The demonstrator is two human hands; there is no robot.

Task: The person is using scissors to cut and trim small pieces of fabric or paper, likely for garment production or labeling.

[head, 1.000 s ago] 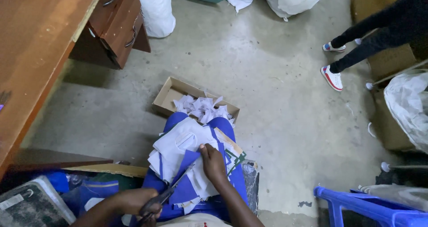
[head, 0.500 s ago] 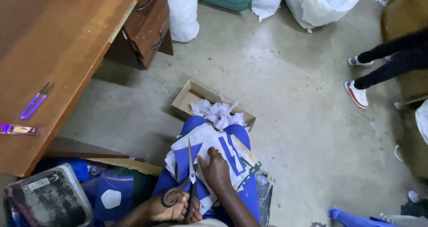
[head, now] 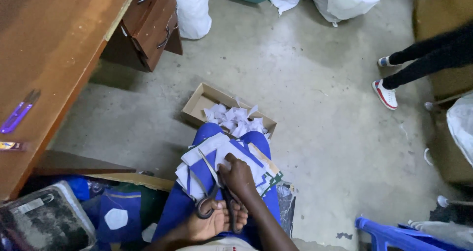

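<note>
Here our left hand (head: pixel 209 224) keeps a closed grip on the scissors (head: pixel 212 192), while our right hand (head: pixel 238 174) presses the stacked white and blue fabric pieces (head: pixel 217 157) on our lap. Just beyond, a cardboard box (head: pixel 207 100) holds white scraps (head: pixel 234 119).

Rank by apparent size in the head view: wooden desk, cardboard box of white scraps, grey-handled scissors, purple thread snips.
1. Wooden desk
2. Cardboard box of white scraps
3. Grey-handled scissors
4. Purple thread snips

The scissors lie nearer the camera, so the last two ranks are unsure.
</note>
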